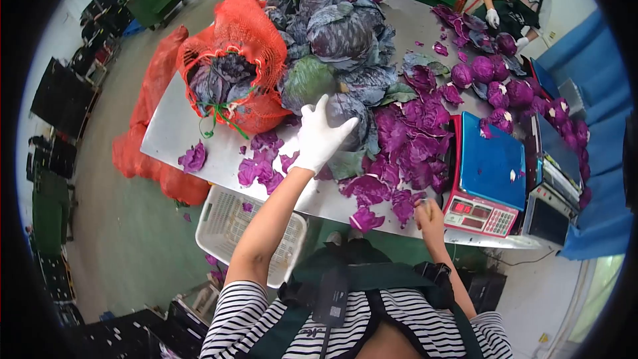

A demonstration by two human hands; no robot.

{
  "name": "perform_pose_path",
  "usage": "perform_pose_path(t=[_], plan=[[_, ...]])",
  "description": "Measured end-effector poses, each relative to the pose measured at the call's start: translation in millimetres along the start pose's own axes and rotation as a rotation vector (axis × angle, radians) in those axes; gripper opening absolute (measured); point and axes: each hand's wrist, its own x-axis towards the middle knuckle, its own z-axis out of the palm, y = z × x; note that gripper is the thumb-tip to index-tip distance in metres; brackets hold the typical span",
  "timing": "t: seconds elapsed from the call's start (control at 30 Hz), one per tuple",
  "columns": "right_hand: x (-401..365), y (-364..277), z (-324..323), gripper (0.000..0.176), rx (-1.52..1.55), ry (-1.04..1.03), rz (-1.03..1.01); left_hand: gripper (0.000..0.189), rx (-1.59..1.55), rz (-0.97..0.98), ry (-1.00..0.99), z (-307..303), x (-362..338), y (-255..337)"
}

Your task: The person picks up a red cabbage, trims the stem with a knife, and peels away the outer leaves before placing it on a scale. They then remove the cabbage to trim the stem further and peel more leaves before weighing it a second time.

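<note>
— Striped shirt [352, 332] filled our near view. Our fingers?
— Our gloved left hand [323, 134] splayed loosely against a red cabbage [341, 108] at the pile's near edge; our bare right hand [429, 216] curled, its grasp unclear to us.
— Beyond?
— Purple leaves [413, 134] littered our metal table [166, 123], beside a digital scale [493, 166].

The worktop [163, 129] presents smooth metal, dull sheen. The dark cabbage [341, 108] shows matt, waxy skin. The red sack [242, 23] is coarse plastic netting.
</note>
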Motion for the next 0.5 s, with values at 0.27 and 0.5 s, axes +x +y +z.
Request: perform_pose_path(t=[0.27,0.5], plan=[[101,-33,10,0.026,0.451,-0.182,0.063,0.085,0.158,0.229,0.047,9,-35,5],[147,-41,78,0.034,0.310,-0.204,0.023,0.105,-0.857,-0.459,0.034,2,-85,-1]])
